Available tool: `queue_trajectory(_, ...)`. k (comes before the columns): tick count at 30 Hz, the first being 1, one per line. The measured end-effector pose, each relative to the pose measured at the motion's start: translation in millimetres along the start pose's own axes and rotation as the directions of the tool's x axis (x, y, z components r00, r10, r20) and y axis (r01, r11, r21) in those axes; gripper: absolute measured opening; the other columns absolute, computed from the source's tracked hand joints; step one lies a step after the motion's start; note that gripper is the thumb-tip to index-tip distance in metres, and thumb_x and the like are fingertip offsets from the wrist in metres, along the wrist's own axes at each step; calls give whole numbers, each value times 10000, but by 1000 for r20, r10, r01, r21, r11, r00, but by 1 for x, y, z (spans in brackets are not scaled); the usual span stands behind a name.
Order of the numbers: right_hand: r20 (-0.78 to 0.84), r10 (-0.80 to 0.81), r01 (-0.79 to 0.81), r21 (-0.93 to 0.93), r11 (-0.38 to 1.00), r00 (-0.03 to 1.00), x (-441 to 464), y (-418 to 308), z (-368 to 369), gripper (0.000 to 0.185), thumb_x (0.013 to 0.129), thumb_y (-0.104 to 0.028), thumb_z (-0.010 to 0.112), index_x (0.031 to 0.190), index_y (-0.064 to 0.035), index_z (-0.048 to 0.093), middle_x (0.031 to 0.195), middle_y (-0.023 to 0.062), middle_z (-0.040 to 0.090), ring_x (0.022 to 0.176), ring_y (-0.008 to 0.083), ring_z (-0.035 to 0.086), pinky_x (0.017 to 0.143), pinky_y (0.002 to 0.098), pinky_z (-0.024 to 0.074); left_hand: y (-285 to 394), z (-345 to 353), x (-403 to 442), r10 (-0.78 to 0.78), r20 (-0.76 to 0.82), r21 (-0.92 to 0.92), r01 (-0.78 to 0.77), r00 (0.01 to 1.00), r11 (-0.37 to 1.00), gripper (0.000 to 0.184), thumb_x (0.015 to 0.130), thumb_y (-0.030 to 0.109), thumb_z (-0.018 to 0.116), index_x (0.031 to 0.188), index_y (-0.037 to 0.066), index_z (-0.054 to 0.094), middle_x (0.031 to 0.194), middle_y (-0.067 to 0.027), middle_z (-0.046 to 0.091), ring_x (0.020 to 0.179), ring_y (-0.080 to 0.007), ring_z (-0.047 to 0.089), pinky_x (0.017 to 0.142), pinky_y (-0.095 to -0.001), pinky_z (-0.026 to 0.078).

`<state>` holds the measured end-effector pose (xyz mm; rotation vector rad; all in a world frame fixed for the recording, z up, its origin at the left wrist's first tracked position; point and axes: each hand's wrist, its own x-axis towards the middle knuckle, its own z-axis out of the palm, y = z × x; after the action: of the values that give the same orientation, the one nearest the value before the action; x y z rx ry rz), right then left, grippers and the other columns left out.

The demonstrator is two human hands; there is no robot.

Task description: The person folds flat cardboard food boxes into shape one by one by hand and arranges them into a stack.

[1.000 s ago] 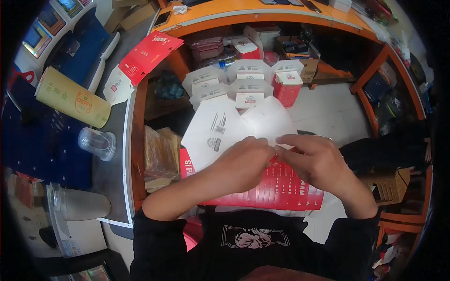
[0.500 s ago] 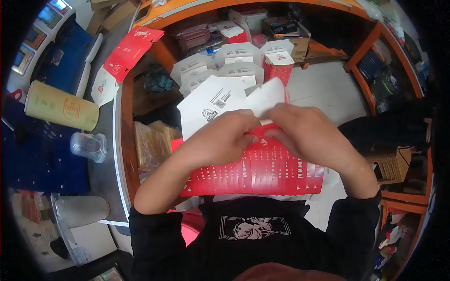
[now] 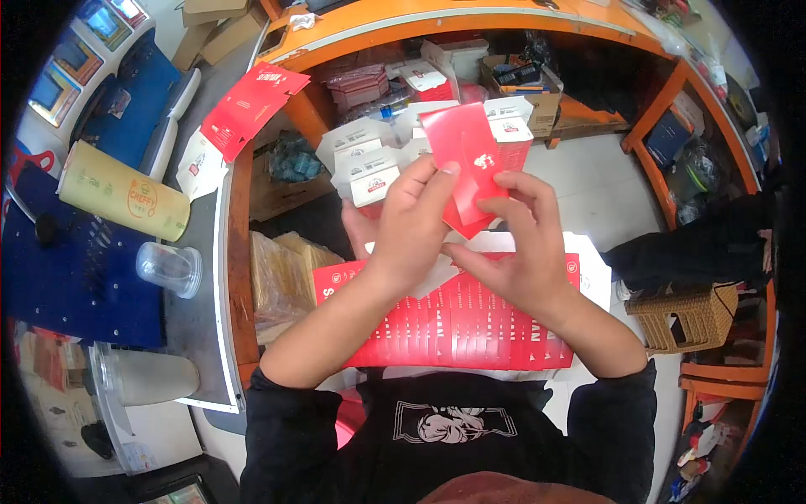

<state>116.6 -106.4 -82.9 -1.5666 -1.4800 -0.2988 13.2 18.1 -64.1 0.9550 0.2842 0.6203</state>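
Observation:
Between my two hands a red and white carton [image 3: 470, 155] is held up, its red printed face toward me. My left hand [image 3: 407, 214] grips its left edge, thumb on the red face. My right hand [image 3: 525, 239] has its fingers and thumb at the carton's lower right edge. Below them a fanned row of flat red cartons [image 3: 453, 328] lies in front of my body. Behind the held carton stand several folded cartons [image 3: 369, 172] with white tops, partly hidden by it and by my left hand.
On the left counter [image 3: 206, 311] are a yellow cup stack [image 3: 126, 191], clear plastic cups [image 3: 170, 269] and flat red cartons [image 3: 252, 109]. An orange-edged desk [image 3: 470, 23] stands ahead. A woven basket [image 3: 693, 319] is at the right; wrapped packs [image 3: 281, 281] sit left of the cartons.
The carton has turned from its white side to its red face and is now upright and narrower. Both hands have shifted to its sides and lower edge.

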Motion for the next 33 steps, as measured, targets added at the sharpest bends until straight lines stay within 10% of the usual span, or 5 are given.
queue_trajectory(11,179,-413,450,-342,825,893,17,-5,-35,296,752,-136,814,1002,-3,728,1139,166,694,1138,349,664,853,399,597,38,-9,31,81,95,226,-101,992,969,281,1079,182,476,1258,2,596,1147,-90,690,1015,-159,680,923,-341,549)
queue_trajectory(17,188,-630,655,-125,746,753,31,2,-45,231,750,-103,769,957,-7,731,1104,122,727,1106,294,688,866,421,594,48,-16,46,111,116,170,-130,987,977,289,1074,197,495,1250,-6,601,1124,-83,699,969,-129,673,908,-319,543)
queue_trajectory(26,-19,-502,459,-375,805,865,40,-8,-32,213,711,-71,813,899,-19,730,1008,97,726,1008,295,701,751,376,526,24,-10,22,233,254,53,-254,939,966,320,1039,162,585,1307,-8,548,1237,-91,645,1125,-148,616,971,-314,503)
queue_trajectory(33,-12,-429,401,-332,854,903,33,6,-21,367,658,-200,899,925,-66,685,1389,157,551,1316,418,496,1009,503,433,-6,5,-13,233,198,183,-269,952,946,405,1022,-9,525,1414,-9,422,1352,-138,590,1252,-203,587,1042,-346,479)
